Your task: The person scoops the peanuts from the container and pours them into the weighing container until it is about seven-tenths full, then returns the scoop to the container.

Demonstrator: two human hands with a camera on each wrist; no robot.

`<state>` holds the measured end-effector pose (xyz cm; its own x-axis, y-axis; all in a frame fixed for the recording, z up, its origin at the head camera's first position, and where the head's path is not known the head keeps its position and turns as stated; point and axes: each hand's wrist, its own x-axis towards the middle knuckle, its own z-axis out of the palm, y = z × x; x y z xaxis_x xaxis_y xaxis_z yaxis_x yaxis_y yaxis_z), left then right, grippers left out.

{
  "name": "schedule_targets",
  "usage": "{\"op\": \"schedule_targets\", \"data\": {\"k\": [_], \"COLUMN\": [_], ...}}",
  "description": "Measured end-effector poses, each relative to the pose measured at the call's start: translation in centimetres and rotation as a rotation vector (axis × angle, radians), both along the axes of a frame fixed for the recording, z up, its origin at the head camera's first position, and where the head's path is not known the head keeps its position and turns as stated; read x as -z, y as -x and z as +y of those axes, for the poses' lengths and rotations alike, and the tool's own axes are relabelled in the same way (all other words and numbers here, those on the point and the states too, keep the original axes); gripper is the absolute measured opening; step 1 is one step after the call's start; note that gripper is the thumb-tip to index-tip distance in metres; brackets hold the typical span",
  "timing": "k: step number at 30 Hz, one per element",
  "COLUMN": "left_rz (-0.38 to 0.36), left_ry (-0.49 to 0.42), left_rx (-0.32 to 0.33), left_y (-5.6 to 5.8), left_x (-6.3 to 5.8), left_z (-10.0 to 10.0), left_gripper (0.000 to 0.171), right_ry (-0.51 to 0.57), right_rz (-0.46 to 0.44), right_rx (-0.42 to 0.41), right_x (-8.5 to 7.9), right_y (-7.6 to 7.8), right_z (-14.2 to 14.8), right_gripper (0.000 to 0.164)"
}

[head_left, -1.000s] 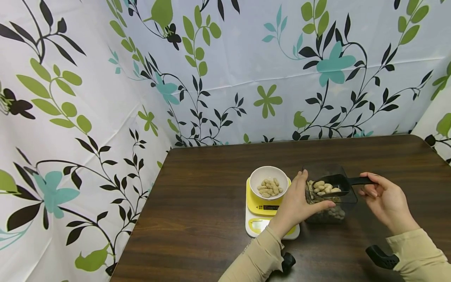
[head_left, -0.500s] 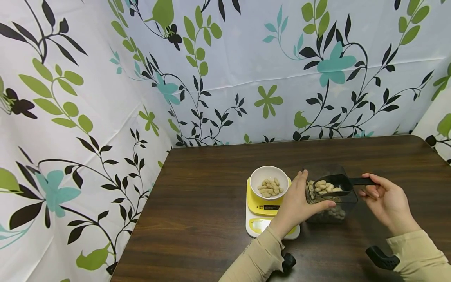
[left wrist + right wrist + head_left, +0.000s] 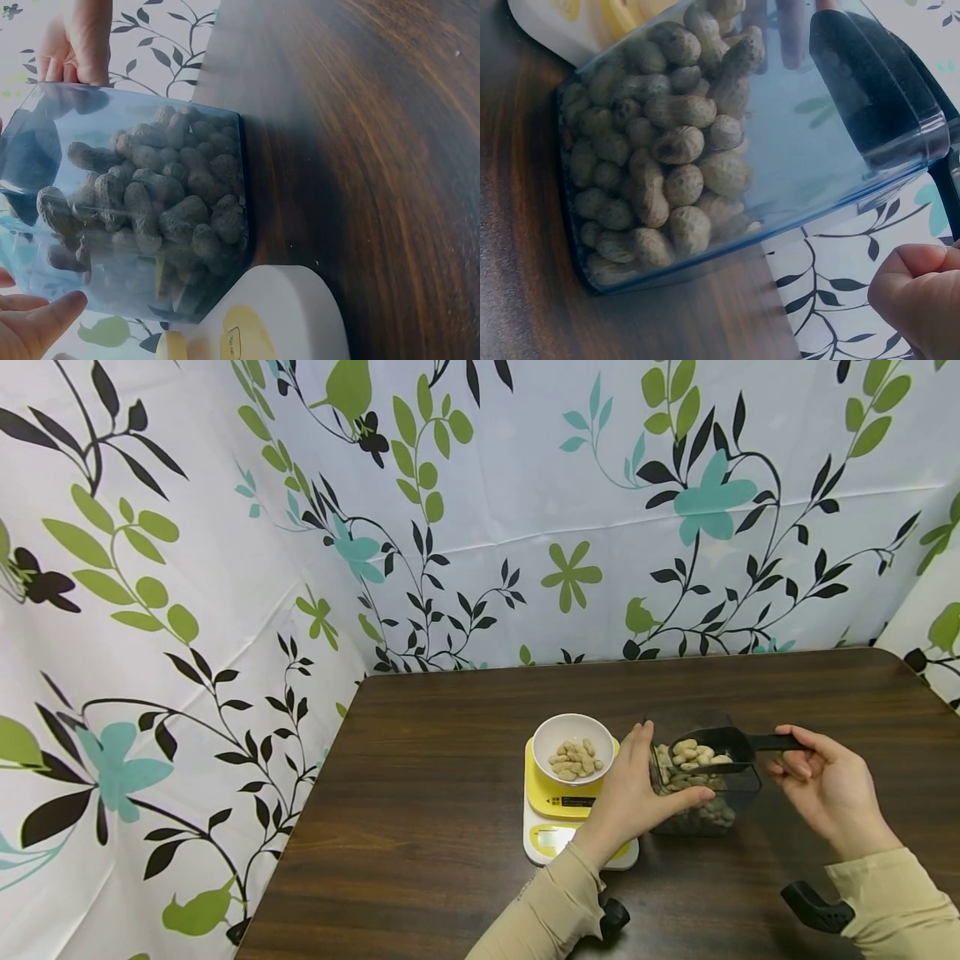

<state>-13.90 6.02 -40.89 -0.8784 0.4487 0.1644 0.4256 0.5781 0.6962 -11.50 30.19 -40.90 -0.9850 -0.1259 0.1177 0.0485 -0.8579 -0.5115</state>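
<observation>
1. Right hand clamped on the scoop, thumb and fingers pinching its handle, just right of the clear container; left hand spread, fingers against the container's left side and thumb along its near face.
2. Here's the black scoop, in the upper part of the container, its handle out over the right rim, with peanuts in its bowl.
3. And there's the change: right hand and scoop have edged slightly right; the left hand hasn't budged. A small adjustment, I'd judge, with the load not yet clear of the container.
4. Below the scoop, plenty of loose peanuts fill the lower container.
5. Left of the container, no change: the white bowl sits on the yellow-and-white scale, holding its own peanuts, so nothing from this scoop seems added.
</observation>
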Motion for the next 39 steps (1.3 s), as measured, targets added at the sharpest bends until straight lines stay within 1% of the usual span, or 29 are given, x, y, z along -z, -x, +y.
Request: {"op": "schedule_targets", "data": {"k": [3, 7, 11, 17, 22, 26, 33, 39], "left_rz": [0.005, 0.015, 0.028, 0.042, 0.044, 0.043, 0.051, 0.039], "left_ry": [0.005, -0.012, -0.038, -0.049, -0.041, -0.043, -0.070, -0.065], "left_rx": [-0.003, -0.010, -0.018, -0.059, -0.108, -0.144, -0.229, -0.288], "left_y": [0.1, 0.3, 0.6, 1.0, 1.4, 1.9, 2.7, 2.9], "left_x": [-0.1, -0.3, -0.8, -1.7, -2.3, -2.5, -2.2, -1.6], "left_z": [-0.1, -0.4, -1.0, -2.4, -3.8, -5.0, -7.1, -8.2], "left_gripper": [0.097, 0.095, 0.090, 0.089, 0.091, 0.093, 0.094, 0.099], "right_ry": [0.013, 0.045, 0.060, 0.068, 0.032, -0.006, -0.078, -0.155], "right_rz": [0.015, 0.041, 0.062, 0.061, 0.057, 0.047, 0.021, 0.007], "right_rx": [-0.006, -0.022, -0.018, 0.000, 0.012, 0.020, 0.025, 0.027], "right_x": [-0.3, -0.8, -1.6, -2.9, -3.7, -4.2, -4.7, -4.7], "right_y": [0.1, 0.5, 1.0, 1.5, 2.1, 2.7, 3.6, 4.0], "right_z": [-0.1, -0.4, -1.0, -2.4, -4.0, -5.3, -7.1, -8.5], "right_gripper": [0.050, 0.048, 0.046, 0.042, 0.037, 0.035, 0.029, 0.026]}}
